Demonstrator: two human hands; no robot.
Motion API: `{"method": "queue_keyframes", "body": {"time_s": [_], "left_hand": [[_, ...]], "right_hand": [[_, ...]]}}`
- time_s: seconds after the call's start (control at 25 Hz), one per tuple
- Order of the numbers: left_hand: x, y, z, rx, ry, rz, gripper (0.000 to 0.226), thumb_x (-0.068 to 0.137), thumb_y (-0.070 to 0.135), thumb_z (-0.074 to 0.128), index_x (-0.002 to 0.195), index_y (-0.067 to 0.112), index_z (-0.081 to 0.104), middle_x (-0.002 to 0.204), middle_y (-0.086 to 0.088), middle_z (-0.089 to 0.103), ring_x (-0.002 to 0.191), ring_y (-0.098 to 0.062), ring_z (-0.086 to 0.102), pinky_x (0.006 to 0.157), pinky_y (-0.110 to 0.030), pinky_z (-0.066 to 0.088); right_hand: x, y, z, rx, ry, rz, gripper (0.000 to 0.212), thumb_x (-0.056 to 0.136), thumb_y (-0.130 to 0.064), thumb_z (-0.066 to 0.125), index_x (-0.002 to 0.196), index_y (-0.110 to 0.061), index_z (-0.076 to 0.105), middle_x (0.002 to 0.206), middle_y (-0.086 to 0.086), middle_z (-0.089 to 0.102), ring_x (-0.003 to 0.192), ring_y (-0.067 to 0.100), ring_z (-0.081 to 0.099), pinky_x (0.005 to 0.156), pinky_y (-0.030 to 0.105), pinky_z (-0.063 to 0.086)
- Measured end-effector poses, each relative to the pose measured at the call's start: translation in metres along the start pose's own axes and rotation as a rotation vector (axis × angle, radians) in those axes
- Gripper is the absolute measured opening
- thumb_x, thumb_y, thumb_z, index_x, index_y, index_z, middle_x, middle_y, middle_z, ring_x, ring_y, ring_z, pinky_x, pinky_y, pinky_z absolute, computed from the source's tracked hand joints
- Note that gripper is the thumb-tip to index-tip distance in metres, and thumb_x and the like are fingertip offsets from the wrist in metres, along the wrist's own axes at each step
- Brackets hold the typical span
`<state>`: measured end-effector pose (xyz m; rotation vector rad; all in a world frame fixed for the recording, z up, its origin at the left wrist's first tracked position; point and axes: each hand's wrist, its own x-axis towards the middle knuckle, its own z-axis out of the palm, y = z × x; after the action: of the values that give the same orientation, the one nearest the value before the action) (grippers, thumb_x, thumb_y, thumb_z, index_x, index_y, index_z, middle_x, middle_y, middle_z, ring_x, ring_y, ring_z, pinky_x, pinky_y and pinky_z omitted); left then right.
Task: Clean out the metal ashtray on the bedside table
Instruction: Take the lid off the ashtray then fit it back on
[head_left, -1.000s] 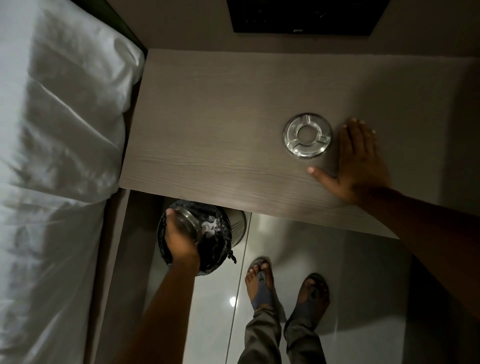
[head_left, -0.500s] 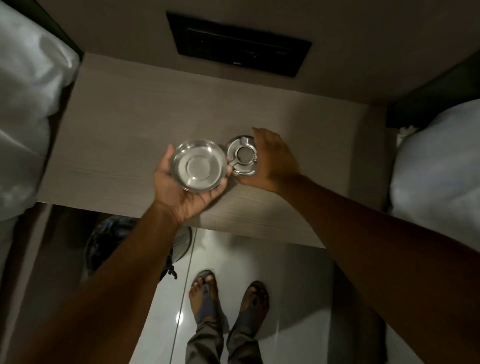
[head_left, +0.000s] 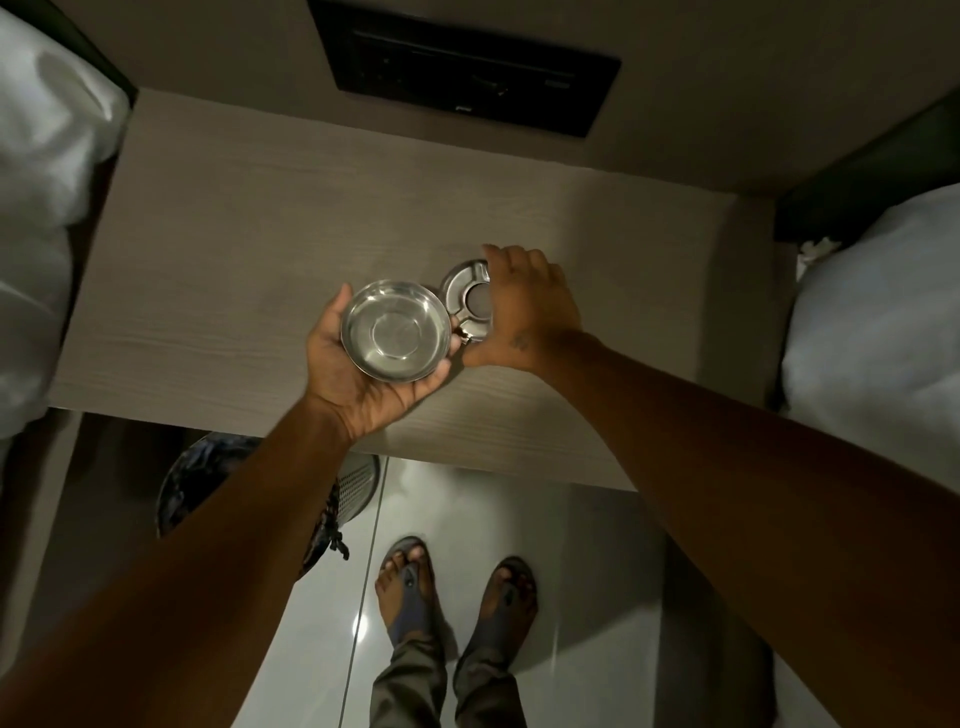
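My left hand (head_left: 358, 384) cradles the round metal ashtray bowl (head_left: 395, 330) from below, open side up, with a bare shiny inside. It hangs over the front part of the bedside table (head_left: 234, 291). Just to its right, my right hand (head_left: 524, 312) grips the ring-shaped metal ashtray lid (head_left: 462, 283), tilted up off the tabletop, its edge touching the bowl's rim. My fingers hide the right side of the lid.
A bin with a dark liner (head_left: 208, 478) stands on the floor under the table's front edge, partly behind my left forearm. White bedding lies at the left (head_left: 47, 218) and right (head_left: 878, 332). A dark wall panel (head_left: 467, 67) sits behind the table. My sandalled feet (head_left: 452, 597) are on glossy tiles.
A second ago my left hand held the bowl down over the bin; it has come up over the table. My right hand went from flat beside the lid to gripping and tilting it.
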<state>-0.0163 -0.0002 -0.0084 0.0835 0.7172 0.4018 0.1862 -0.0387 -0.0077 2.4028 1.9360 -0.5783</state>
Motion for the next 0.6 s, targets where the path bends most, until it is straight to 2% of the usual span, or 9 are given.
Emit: {"method": "queue_keyframes", "body": {"time_s": [0.2, 0.32, 0.4, 0.44, 0.52, 0.6], "left_hand": [[0.004, 0.0, -0.014, 0.004, -0.03, -0.002, 0.095, 0.083, 0.073, 0.049, 0.144, 0.001, 0.048, 0.137, -0.025, 0.057, 0.117, -0.037, 0.061, 0.089, -0.043, 0.055], [0.009, 0.001, -0.015, -0.028, -0.054, -0.011, 0.091, 0.083, 0.073, 0.049, 0.138, 0.0, 0.056, 0.133, -0.025, 0.061, 0.117, -0.037, 0.061, 0.09, -0.043, 0.055], [0.017, -0.006, -0.007, -0.047, -0.049, -0.016, 0.084, 0.083, 0.07, 0.053, 0.132, 0.002, 0.062, 0.13, -0.025, 0.063, 0.115, -0.038, 0.063, 0.095, -0.045, 0.052], [0.021, -0.012, 0.0, -0.053, -0.05, -0.021, 0.081, 0.083, 0.068, 0.056, 0.132, 0.004, 0.062, 0.131, -0.025, 0.063, 0.116, -0.039, 0.062, 0.102, -0.047, 0.048], [0.033, -0.025, 0.014, -0.056, -0.081, -0.03, 0.078, 0.087, 0.064, 0.056, 0.137, 0.004, 0.058, 0.138, -0.023, 0.059, 0.126, -0.037, 0.056, 0.116, -0.051, 0.034], [0.044, -0.038, 0.028, -0.13, -0.114, -0.02, 0.069, 0.093, 0.056, 0.052, 0.138, 0.003, 0.054, 0.139, -0.017, 0.055, 0.137, -0.03, 0.046, 0.12, -0.044, 0.027]], "right_hand": [[-0.007, 0.009, -0.007, -0.018, 0.064, 0.07, 0.125, 0.05, -0.073, 0.079, 0.148, -0.011, 0.033, 0.14, 0.014, 0.051, 0.125, 0.034, 0.049, 0.106, 0.05, 0.035], [-0.015, 0.021, -0.029, 0.058, 0.157, 0.072, 0.12, 0.049, -0.072, 0.078, 0.145, -0.013, 0.036, 0.139, 0.012, 0.051, 0.123, 0.033, 0.05, 0.106, 0.049, 0.037], [-0.021, 0.019, -0.044, 0.152, 0.192, -0.018, 0.116, 0.047, -0.07, 0.078, 0.141, -0.015, 0.039, 0.136, 0.009, 0.052, 0.121, 0.029, 0.051, 0.105, 0.046, 0.037], [-0.024, 0.015, -0.05, 0.169, 0.169, -0.093, 0.116, 0.046, -0.07, 0.079, 0.14, -0.015, 0.04, 0.135, 0.008, 0.053, 0.12, 0.028, 0.051, 0.105, 0.046, 0.037], [-0.029, 0.005, -0.054, 0.134, 0.084, -0.234, 0.115, 0.046, -0.07, 0.082, 0.138, -0.014, 0.042, 0.134, 0.009, 0.054, 0.118, 0.026, 0.051, 0.104, 0.045, 0.038], [-0.03, -0.003, -0.053, 0.092, 0.009, -0.288, 0.111, 0.048, -0.066, 0.084, 0.137, -0.014, 0.044, 0.134, 0.008, 0.055, 0.119, 0.026, 0.052, 0.104, 0.043, 0.038]]}}
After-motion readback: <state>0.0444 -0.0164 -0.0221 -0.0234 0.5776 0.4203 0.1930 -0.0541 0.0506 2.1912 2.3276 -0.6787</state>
